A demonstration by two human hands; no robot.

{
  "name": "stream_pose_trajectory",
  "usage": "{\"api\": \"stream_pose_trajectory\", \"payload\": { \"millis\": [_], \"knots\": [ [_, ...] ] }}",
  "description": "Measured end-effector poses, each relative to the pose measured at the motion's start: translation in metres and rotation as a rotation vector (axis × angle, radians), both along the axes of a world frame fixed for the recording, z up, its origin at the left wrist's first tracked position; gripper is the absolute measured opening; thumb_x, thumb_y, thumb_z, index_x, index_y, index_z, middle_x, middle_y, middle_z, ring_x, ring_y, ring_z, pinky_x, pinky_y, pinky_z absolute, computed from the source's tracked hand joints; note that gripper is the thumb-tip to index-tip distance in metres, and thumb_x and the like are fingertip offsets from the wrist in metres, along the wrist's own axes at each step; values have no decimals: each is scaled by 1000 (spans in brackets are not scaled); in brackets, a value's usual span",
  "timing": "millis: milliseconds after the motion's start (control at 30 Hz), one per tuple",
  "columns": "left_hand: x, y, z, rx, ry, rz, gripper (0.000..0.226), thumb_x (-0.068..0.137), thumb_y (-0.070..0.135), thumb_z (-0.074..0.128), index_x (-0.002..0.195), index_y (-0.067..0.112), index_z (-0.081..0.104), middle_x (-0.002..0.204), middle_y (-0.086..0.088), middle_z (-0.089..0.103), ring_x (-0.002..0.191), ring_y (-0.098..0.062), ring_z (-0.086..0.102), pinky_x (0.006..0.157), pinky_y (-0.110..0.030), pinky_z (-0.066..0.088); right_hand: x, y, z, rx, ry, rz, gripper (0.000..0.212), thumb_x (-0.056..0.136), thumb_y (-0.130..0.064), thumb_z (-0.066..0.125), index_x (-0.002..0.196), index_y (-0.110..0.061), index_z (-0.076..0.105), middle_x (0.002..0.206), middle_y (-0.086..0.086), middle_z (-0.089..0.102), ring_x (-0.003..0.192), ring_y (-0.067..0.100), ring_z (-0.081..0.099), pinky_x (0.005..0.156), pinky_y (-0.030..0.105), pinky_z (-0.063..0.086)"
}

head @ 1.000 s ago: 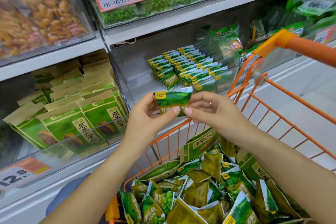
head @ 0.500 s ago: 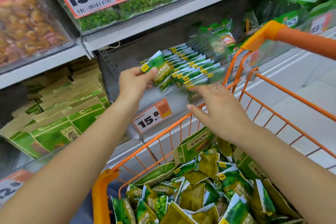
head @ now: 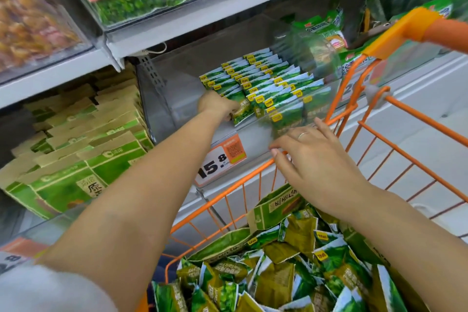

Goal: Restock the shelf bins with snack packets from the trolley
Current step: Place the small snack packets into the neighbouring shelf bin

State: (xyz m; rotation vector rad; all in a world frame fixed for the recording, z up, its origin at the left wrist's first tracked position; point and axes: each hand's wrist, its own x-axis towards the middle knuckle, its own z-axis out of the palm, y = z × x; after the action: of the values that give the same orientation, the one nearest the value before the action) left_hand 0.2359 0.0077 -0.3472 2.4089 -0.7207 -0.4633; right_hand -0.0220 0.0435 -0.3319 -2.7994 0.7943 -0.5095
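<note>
My left hand (head: 215, 106) reaches into the clear shelf bin (head: 177, 99) and grips a green snack packet (head: 241, 113) at the front left of the rows of packets (head: 263, 78) standing there. My right hand (head: 316, 159) hovers with spread, straight fingers over the orange trolley's front rim (head: 243, 182) and holds nothing. Below it the trolley is heaped with loose green packets (head: 291, 266).
A 15.8 price tag (head: 221, 159) hangs on the bin's front. Green and brown boxes (head: 76, 149) fill the bin to the left. Bins of green peas (head: 141, 0) and nuts (head: 27, 7) sit on the shelf above. The trolley handle (head: 430, 28) is at upper right.
My left hand carried the packet from in front of me up into the bin and set it against the rows. My right hand let go of it and stayed over the trolley rim.
</note>
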Motion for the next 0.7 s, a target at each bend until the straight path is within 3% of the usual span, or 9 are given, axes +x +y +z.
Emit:
{"api": "stream_pose_trajectory", "payload": {
  "millis": [133, 333, 433, 567, 700],
  "knots": [
    [4, 4, -2, 96, -62, -86, 71, 67, 44, 84, 119, 3, 60, 119, -8, 65, 106, -25, 63, 89, -33, 54, 4, 3, -3, -44, -11, 28, 57, 92, -38, 15, 96, -21, 69, 94, 0, 67, 104, 22, 59, 112, 39, 14],
    [0, 3, 4, 105, -364, -100, 52, 80, 38, 76, 112, 1, 58, 118, -14, 61, 108, -28, 57, 70, -29, 37, 3, 1, -7, -76, -41, 19, 50, 93, -35, 22, 91, -20, 69, 86, 1, 67, 96, 24, 62, 109, 40, 19],
    [2, 2, 0, 89, -311, -121, 59, 82, 38, 74, 122, 1, 54, 122, -15, 59, 113, -30, 56, 77, -31, 42, 3, 1, -6, -77, -36, 27, 51, 92, -36, 21, 90, -20, 69, 88, 2, 68, 96, 24, 62, 109, 40, 19],
    [8, 1, -8, 14, -174, -96, 66, 76, 36, 79, 124, 2, 49, 120, -13, 60, 104, -30, 63, 86, -35, 52, 0, 0, -2, -48, -37, 44, 53, 91, -38, 19, 93, -20, 69, 92, 1, 68, 99, 23, 60, 110, 37, 19],
    [8, 1, -5, -25, -79, -85, 85, 69, 30, 85, 134, 1, 38, 129, -15, 54, 110, -31, 60, 89, -39, 54, -1, -5, 3, -24, -67, 65, 41, 92, -36, 33, 96, -19, 70, 93, 1, 66, 100, 23, 59, 107, 31, 21]
  ]
}}
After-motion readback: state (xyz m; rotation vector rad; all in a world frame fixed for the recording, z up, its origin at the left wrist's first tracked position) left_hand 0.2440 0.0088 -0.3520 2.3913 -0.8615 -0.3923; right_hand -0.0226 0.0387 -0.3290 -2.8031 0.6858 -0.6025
